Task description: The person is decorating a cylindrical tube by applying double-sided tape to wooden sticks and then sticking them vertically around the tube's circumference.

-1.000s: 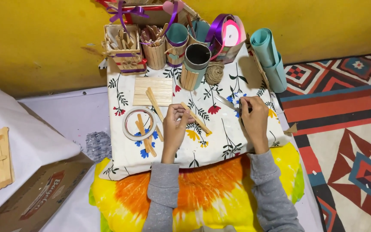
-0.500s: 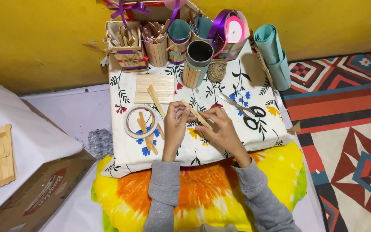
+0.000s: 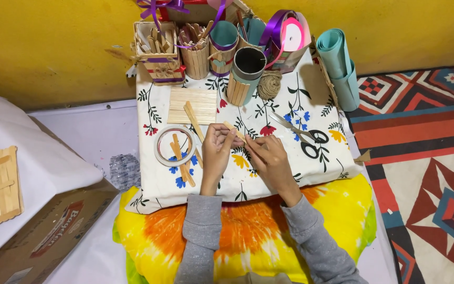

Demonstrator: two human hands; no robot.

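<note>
A flat, pale wooden craft stick [image 3: 236,131] lies slantwise between both hands at the middle of the white floral-print cloth [image 3: 321,163]. The left hand [image 3: 216,150] curls its fingers closed around the stick's far end; the right hand [image 3: 269,158] pinches the near end between thumb and fingertips, the remaining fingers loosely bent. Just left of the hands, a white roll of tape [image 3: 174,145] rests on the cloth with several loose wooden sticks [image 3: 182,158] lying across it. Farther off lies a flat panel of joined wooden sticks [image 3: 192,105]. To the right, black-handled scissors [image 3: 303,135] lie on the cloth. Along the far edge stand stick-clad holders [image 3: 194,52], a ball of brown twine [image 3: 269,84] and rolled teal sheets [image 3: 337,66]. The cloth covers a yellow-and-orange tie-dye cushion [image 3: 248,231] before a yellow wall [image 3: 53,47]; a patterned red rug [image 3: 432,158] lies right, a cardboard box [image 3: 43,231] left.
</note>
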